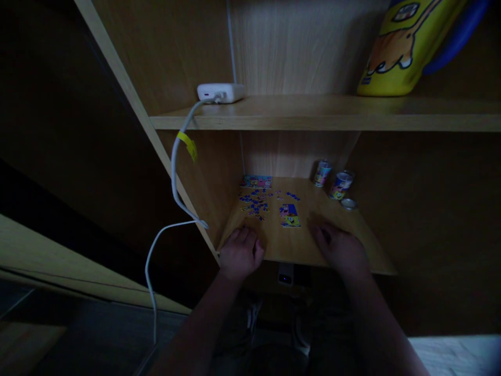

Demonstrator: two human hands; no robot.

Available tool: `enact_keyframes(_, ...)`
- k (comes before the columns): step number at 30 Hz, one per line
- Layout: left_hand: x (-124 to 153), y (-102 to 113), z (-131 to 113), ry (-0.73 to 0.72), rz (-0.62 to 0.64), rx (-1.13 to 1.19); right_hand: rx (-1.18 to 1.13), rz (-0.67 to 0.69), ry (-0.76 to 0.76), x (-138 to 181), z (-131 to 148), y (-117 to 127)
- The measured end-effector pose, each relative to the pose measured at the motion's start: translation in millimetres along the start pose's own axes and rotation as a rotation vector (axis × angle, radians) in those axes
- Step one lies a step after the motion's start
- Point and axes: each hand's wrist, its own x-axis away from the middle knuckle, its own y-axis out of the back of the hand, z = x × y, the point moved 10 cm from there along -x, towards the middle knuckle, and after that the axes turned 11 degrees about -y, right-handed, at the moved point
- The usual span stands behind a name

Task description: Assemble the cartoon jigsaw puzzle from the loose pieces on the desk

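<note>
My left hand (239, 253) rests palm down near the front left edge of a wooden desk surface (297, 245), fingers loosely curled, holding nothing I can see. My right hand (338, 245) lies flat on the desk to the right, fingers stretched forward. Ahead of both hands lies a small assembled patch of a cartoon puzzle (289, 215). Several loose blue puzzle pieces (254, 202) are scattered behind my left hand. A puzzle picture card (256, 181) lies at the back.
Two small printed tins (322, 173) (341, 185) and a round lid (348, 203) stand at the back right. A white charger (220, 92) sits on the upper shelf (324, 119), its cable (174, 172) hanging down the left. A yellow cartoon cushion (403, 47) is up right.
</note>
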Motion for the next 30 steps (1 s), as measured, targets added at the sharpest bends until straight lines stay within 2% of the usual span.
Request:
enact_keyframes(12,-3.1,4.4,0.0,-0.115,-0.070,0.061,0.015,-0.021,-0.024,-1.8,7.0,9.5)
enact_keyframes(20,-5.8,7.8,-2.1,-0.085,-0.079,0.034,-0.010,-0.026,-0.031,-4.7,2.4,10.7)
enact_keyframes(27,-2.5,5.4,-1.4,-0.016,-0.041,0.019,-0.278,-0.005,0.128,-6.7,34.2,11.0)
enact_keyframes(30,-0.5,5.9,-0.8,0.003,-0.043,0.016,-0.276,0.014,0.169,-1.9,43.5,2.2)
